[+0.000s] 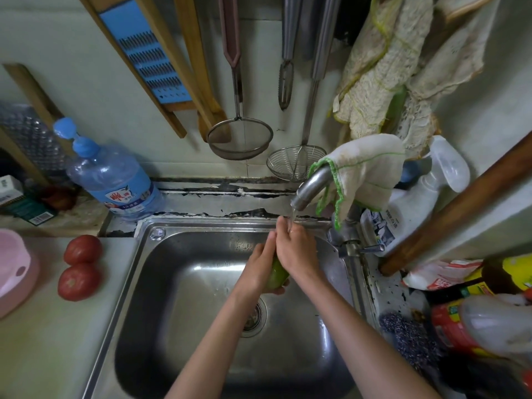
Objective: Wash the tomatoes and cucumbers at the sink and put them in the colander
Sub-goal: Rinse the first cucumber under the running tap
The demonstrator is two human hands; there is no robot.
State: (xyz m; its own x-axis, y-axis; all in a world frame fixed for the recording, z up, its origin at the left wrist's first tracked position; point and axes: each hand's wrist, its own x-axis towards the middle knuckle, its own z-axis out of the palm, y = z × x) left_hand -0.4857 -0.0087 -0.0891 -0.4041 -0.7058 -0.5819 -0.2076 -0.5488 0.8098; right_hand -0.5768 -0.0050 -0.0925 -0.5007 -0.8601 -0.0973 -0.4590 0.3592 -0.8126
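Your left hand (260, 269) and right hand (296, 251) clamp 1 cucumber (277, 273).
They hide all but a green strip.

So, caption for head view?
Left hand and right hand hold a cucumber under the tap; two tomatoes sit beside the sink.

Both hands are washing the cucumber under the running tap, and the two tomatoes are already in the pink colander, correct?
Not quite. The head view shows the tomatoes lying on the counter beside the pink colander, not in it. The left hand and right hand do hold the cucumber under the running tap.
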